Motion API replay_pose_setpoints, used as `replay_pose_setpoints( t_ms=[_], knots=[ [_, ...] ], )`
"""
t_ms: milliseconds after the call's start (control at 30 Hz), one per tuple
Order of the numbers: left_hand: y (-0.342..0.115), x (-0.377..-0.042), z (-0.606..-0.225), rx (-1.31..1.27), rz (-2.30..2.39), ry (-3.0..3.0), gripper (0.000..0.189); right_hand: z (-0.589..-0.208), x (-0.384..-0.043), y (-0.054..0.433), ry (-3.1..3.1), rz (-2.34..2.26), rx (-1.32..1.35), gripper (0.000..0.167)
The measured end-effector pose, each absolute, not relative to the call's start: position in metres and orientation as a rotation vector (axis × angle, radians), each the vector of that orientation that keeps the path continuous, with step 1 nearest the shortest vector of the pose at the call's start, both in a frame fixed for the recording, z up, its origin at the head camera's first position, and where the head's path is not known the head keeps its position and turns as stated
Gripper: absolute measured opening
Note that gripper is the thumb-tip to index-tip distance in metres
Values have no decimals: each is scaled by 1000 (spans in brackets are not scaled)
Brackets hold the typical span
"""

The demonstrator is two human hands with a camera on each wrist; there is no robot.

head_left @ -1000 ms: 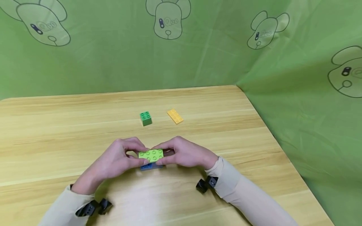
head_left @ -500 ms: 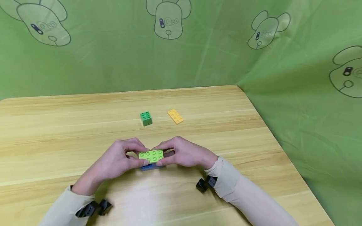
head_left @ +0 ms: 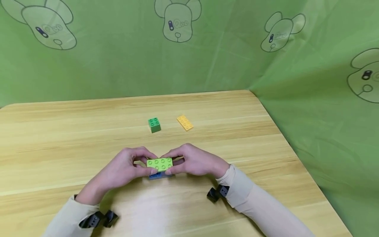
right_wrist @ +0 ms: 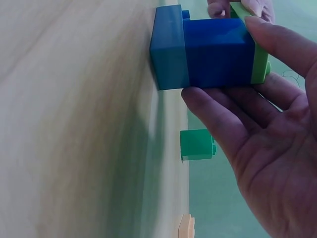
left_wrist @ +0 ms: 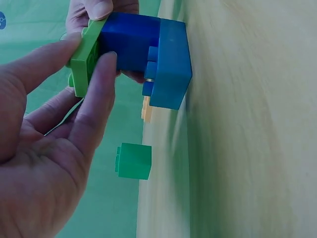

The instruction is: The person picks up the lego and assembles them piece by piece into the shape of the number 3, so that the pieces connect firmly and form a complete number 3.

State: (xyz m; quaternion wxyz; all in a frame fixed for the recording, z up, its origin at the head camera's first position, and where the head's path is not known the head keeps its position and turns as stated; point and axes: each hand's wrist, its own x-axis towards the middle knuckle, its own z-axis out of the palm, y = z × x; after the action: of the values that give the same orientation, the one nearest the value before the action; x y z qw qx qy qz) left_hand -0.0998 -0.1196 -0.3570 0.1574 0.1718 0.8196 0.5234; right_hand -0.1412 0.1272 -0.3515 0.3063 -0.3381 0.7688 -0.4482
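Note:
A lime-green building plate (head_left: 160, 163) with round studs lies flat across the top of a small stack. Under its right end sits a dark blue brick (right_wrist: 220, 52), which stands on one end of a lighter blue brick (left_wrist: 172, 64) at the table. The plate's left end overhangs bare studs. My left hand (head_left: 125, 168) pinches that overhanging end, thumb at the near edge and fingers at the far side and underneath. My right hand (head_left: 195, 161) grips the right end, its thumb on the plate's near edge and its fingers along the far side of the dark blue brick.
Beyond the hands, a green square brick (head_left: 154, 125) and a flat yellow-orange plate (head_left: 185, 122) lie on the wooden table (head_left: 74, 131). A green cloth (head_left: 124, 65) hangs along the table's back and right edges. Each wrist wears a small black camera.
Both hands keep the same hold on the lime-green plate and the stack. The whole head view has shifted slightly; nothing else has visibly moved.

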Motion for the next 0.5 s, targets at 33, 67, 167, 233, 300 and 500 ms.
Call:
replay_pose_setpoints(
  t_ms=[33, 67, 167, 233, 300, 500],
  knots=[
    [-120, -100, -357, 500, 1503, 2338, 26, -351, -141, 128, 2033, -1186, -891, 37],
    [-121, -100, -357, 504, 1511, 2332, 28, -351, -141, 128, 2033, -1186, -887, 37],
    [-126, -103, -355, 504, 1528, 2353, 34, -351, -141, 127, 2034, -1181, -880, 38],
    [-130, -106, -354, 481, 1535, 2403, 37, -351, -141, 127, 2034, -1179, -868, 39],
    [-134, -110, -353, 444, 1532, 2473, 38, -351, -141, 127, 2043, -1171, -858, 40],
    [-143, -120, -351, 350, 1502, 2601, 35, -351, -141, 126, 2070, -1146, -863, 41]
  ],
)
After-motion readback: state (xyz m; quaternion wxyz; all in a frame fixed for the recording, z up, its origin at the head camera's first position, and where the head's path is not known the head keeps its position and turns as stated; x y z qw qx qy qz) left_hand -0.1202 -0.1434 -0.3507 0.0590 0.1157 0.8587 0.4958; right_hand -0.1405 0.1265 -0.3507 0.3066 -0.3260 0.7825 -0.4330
